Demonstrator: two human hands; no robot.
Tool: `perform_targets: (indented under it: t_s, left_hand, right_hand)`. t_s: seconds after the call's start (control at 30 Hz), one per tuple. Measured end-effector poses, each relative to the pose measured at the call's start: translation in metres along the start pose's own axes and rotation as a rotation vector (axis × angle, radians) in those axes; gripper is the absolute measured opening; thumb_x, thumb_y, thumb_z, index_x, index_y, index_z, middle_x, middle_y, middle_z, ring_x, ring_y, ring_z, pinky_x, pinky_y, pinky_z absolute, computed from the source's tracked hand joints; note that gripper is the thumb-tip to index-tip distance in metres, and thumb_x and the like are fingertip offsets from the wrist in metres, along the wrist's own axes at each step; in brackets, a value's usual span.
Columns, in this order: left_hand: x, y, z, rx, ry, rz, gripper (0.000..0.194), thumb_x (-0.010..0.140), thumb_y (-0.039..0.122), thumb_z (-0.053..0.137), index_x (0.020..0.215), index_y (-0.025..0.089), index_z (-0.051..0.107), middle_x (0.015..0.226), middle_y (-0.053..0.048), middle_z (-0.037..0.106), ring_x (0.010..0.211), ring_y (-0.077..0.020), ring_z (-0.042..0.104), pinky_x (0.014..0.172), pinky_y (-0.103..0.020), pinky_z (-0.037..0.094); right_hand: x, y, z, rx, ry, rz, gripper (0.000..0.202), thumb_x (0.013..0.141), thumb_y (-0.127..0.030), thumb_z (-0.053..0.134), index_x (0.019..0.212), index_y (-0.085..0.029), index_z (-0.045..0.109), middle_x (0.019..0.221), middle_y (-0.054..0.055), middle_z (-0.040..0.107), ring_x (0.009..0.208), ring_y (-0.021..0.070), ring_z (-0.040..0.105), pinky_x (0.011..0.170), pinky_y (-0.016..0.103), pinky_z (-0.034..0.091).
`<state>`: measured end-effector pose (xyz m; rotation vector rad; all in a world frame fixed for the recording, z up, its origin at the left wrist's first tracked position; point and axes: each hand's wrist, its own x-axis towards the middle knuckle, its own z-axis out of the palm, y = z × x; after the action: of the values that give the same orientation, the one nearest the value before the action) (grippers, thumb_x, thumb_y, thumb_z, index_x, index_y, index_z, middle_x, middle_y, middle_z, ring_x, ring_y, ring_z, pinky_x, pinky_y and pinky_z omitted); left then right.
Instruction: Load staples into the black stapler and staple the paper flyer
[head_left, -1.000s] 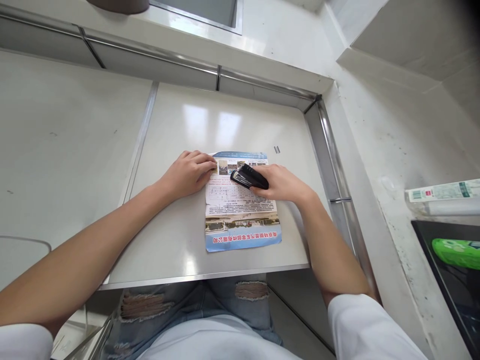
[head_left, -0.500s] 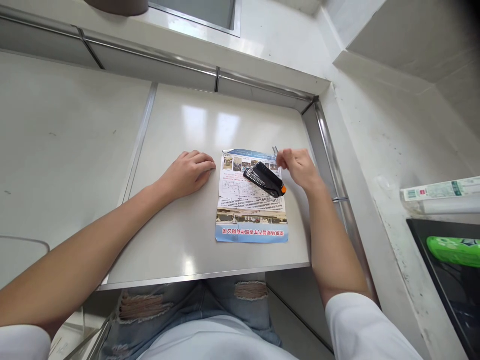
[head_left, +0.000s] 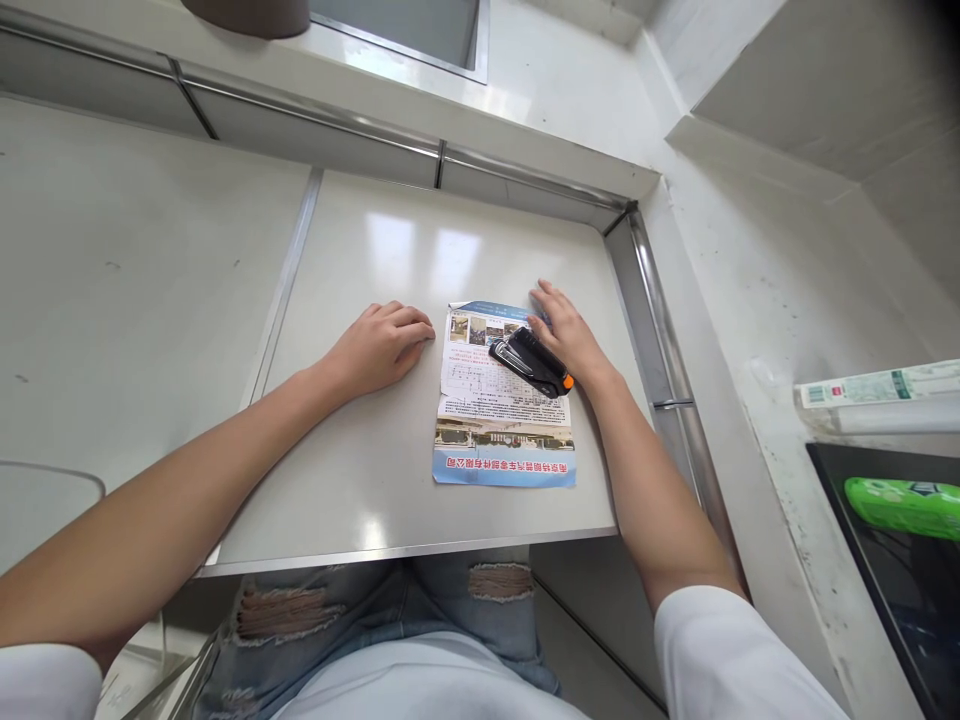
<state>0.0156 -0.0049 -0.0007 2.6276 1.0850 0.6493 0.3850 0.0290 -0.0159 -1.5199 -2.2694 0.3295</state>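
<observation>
A printed leaflet with blue ends and small photos lies flat on the pale table. On its upper right part rests a black stapler with an orange tip at its right end. My right hand is beside the stapler, over the leaflet's upper right corner, its fingers apart and nothing visible in them. To the left of the leaflet my left hand rests on the table, fingers together and curled, with nothing seen in it.
Metal-edged partitions border the table at the back and right. On the right ledge lie a white and green box and a green packet over a dark surface. A brown round object stands at the top left.
My right hand has moved left, down to the stapler, and its fingers have opened. The small metal strip it held is no longer visible. My left hand has stayed in place.
</observation>
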Motion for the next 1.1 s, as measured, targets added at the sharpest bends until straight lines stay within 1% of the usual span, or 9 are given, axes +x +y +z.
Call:
perform_targets:
  t_s: [0.13, 0.33, 0.57, 0.73, 0.83, 0.9, 0.97, 1.03, 1.1]
  left_hand:
    - [0.0, -0.001, 0.0, 0.001, 0.0, 0.001, 0.033, 0.1, 0.021, 0.048, 0.115, 0.022, 0.077, 0.124, -0.011, 0.074, 0.111, -0.0302, 0.066, 0.092, -0.047, 0.05]
    - [0.0, -0.002, 0.001, 0.013, -0.013, -0.004, 0.034, 0.099, 0.02, 0.048, 0.116, 0.022, 0.077, 0.125, -0.011, 0.074, 0.111, -0.0303, 0.066, 0.092, -0.047, 0.05]
    - [0.0, -0.001, 0.0, -0.016, -0.018, -0.018, 0.034, 0.097, 0.019, 0.049, 0.115, 0.023, 0.077, 0.125, -0.011, 0.074, 0.111, -0.0307, 0.066, 0.094, -0.048, 0.05]
    - [0.002, -0.001, -0.002, -0.107, 0.006, -0.056, 0.031, 0.098, 0.025, 0.05, 0.11, 0.022, 0.078, 0.122, -0.01, 0.075, 0.11, -0.0293, 0.066, 0.099, -0.047, 0.048]
    - [0.004, -0.004, -0.009, -0.297, 0.037, -0.136, 0.027, 0.097, 0.034, 0.056, 0.102, 0.021, 0.079, 0.114, -0.009, 0.076, 0.103, -0.0261, 0.067, 0.098, -0.042, 0.05]
    - [0.006, -0.008, -0.014, -0.489, 0.065, -0.236, 0.027, 0.094, 0.04, 0.06, 0.097, 0.02, 0.079, 0.108, -0.008, 0.076, 0.096, -0.0238, 0.067, 0.088, -0.037, 0.052]
    - [0.007, -0.014, -0.02, -0.72, 0.158, -0.343, 0.025, 0.091, 0.041, 0.065, 0.083, 0.019, 0.075, 0.092, -0.007, 0.073, 0.085, -0.0204, 0.065, 0.076, -0.032, 0.05]
    - [0.006, -0.019, -0.025, -0.99, 0.294, -0.429, 0.032, 0.088, 0.036, 0.069, 0.063, 0.019, 0.06, 0.068, -0.003, 0.058, 0.067, -0.0154, 0.056, 0.063, -0.028, 0.045]
    - [0.005, -0.024, -0.03, -1.27, 0.402, -0.492, 0.047, 0.086, 0.028, 0.069, 0.053, 0.02, 0.036, 0.054, 0.002, 0.031, 0.05, -0.0103, 0.038, 0.054, -0.027, 0.037]
  right_hand:
    - [0.003, 0.006, 0.011, -0.04, -0.095, -0.021, 0.056, 0.108, -0.047, 0.04, 0.161, -0.027, 0.046, 0.174, 0.008, 0.035, 0.163, 0.0299, 0.029, 0.133, 0.058, 0.025]
    - [0.006, 0.0, 0.01, -0.123, -0.1, -0.04, 0.054, 0.108, -0.034, 0.04, 0.162, -0.028, 0.044, 0.173, 0.008, 0.035, 0.163, 0.0288, 0.029, 0.131, 0.066, 0.021]
    - [0.007, -0.002, 0.013, -0.213, -0.129, 0.037, 0.066, 0.108, -0.044, 0.042, 0.168, -0.016, 0.032, 0.174, 0.019, 0.028, 0.164, 0.0339, 0.025, 0.132, 0.065, 0.019]
    - [0.009, -0.005, 0.018, -0.257, -0.19, 0.066, 0.067, 0.109, -0.043, 0.04, 0.17, -0.017, 0.027, 0.177, 0.019, 0.02, 0.166, 0.0349, 0.016, 0.13, 0.069, 0.014]
    - [0.01, -0.008, 0.019, -0.262, -0.199, 0.043, 0.064, 0.11, -0.037, 0.038, 0.17, -0.019, 0.027, 0.177, 0.018, 0.018, 0.166, 0.0332, 0.014, 0.131, 0.068, 0.012]
    - [0.011, -0.009, 0.019, -0.254, -0.189, 0.014, 0.062, 0.109, -0.033, 0.038, 0.17, -0.022, 0.029, 0.177, 0.016, 0.02, 0.166, 0.0325, 0.016, 0.131, 0.07, 0.007]
    - [0.013, -0.011, 0.019, -0.233, -0.193, -0.024, 0.061, 0.108, -0.03, 0.04, 0.168, -0.022, 0.032, 0.176, 0.016, 0.023, 0.165, 0.0322, 0.019, 0.131, 0.07, 0.003]
    - [0.016, -0.014, 0.021, -0.193, -0.217, -0.061, 0.061, 0.107, -0.026, 0.04, 0.167, -0.02, 0.035, 0.175, 0.016, 0.027, 0.165, 0.031, 0.021, 0.133, 0.067, 0.003]
    - [0.019, -0.019, 0.023, -0.138, -0.244, -0.088, 0.061, 0.106, -0.023, 0.038, 0.167, -0.019, 0.036, 0.175, 0.015, 0.028, 0.165, 0.0288, 0.021, 0.134, 0.063, 0.008]
